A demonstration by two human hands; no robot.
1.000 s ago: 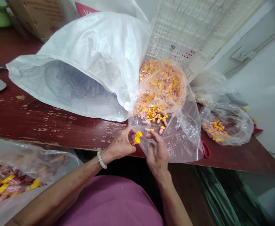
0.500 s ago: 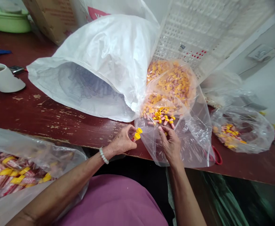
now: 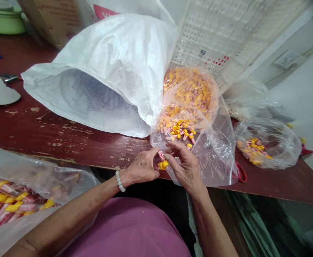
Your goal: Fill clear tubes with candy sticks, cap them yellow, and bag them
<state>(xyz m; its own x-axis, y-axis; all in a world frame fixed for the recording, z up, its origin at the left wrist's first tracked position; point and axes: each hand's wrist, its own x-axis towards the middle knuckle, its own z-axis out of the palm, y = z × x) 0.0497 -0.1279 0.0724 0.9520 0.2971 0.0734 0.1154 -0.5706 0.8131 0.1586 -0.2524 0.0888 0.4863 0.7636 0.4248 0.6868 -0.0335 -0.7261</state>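
My left hand [image 3: 142,165], with a pale bead bracelet on its wrist, is closed around a small clear tube with a yellow cap [image 3: 163,165]. The tube's body is mostly hidden by the fingers. My right hand [image 3: 184,164] meets it from the right, fingers bent and thumb tip against a small red-and-white tube [image 3: 161,155] between the two hands. Just beyond them, several yellow-capped tubes [image 3: 184,134] lie loose at the mouth of a clear plastic bag [image 3: 212,150], which is filled with more of them.
A large white sack [image 3: 129,46] gapes on the worn red table [image 3: 65,137], clear tubes inside. At lower left is another bag of capped tubes [image 3: 9,203]. To the right are red-handled scissors [image 3: 241,172] and a smaller clear bag [image 3: 287,146]. A white basket [image 3: 207,35] stands behind.
My right hand has moved left from the bag's mouth to my left hand, bringing a small tube. My left hand has turned, so one yellow cap now shows plainly. The view has shifted slightly.
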